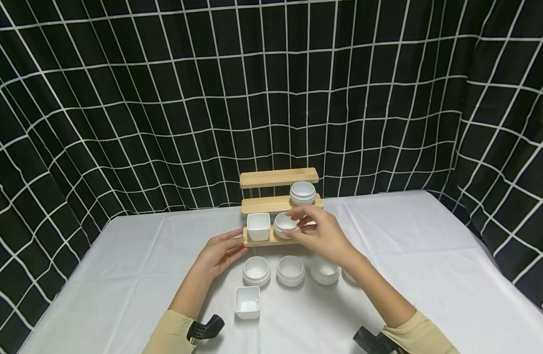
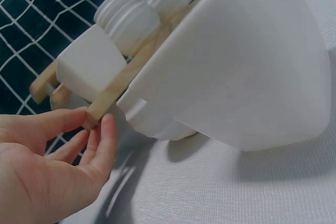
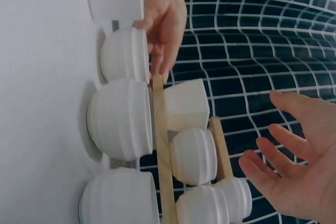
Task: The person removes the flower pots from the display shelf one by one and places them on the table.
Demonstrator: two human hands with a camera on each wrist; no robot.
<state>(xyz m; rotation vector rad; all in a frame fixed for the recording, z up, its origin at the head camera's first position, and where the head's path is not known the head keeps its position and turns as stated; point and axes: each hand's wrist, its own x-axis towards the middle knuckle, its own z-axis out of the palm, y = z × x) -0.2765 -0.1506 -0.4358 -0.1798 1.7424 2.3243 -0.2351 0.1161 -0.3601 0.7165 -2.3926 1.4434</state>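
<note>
Clock: laid over the head view, middle round pot (image 1: 282,223) at its centre.
Wooden rack (image 1: 276,203): standing near the back of the white tabletop (image 1: 130,275), with three steps.
Bottom step (image 1: 253,243): three in a row; square cup (image 1: 258,227) at 9 o'clock, middle round pot at the centre, another round pot (image 3: 202,205) at 3 o'clock, partly behind the right hand in the head view.
Middle step (image 1: 260,205): one back round pot (image 1: 303,193), at 1 o'clock; bare wood beside it.
Top step (image 1: 278,177): at 12 o'clock, just wood to see.
Tabletop pots: four round ones in a row, at 7 (image 1: 256,271), 6 (image 1: 290,271), nearly 5 (image 1: 324,271) and 4 o'clock (image 1: 348,279), the last partly behind the right arm (image 1: 377,287).
Front square cup (image 1: 247,304): at 7 o'clock, farther out than the row.
Left hand (image 1: 222,251): pinching the bottom step's end, between 8 and 9 o'clock.
Right hand (image 1: 323,236): fingers loose and spread, holding nothing; just by the middle round pot, toward 3 o'clock.
Count: four on the rack, five on the tabletop.
How far: probably about halfway. If filling up, five left to place; if taking down, four left to lift. Cannot tell which.
</note>
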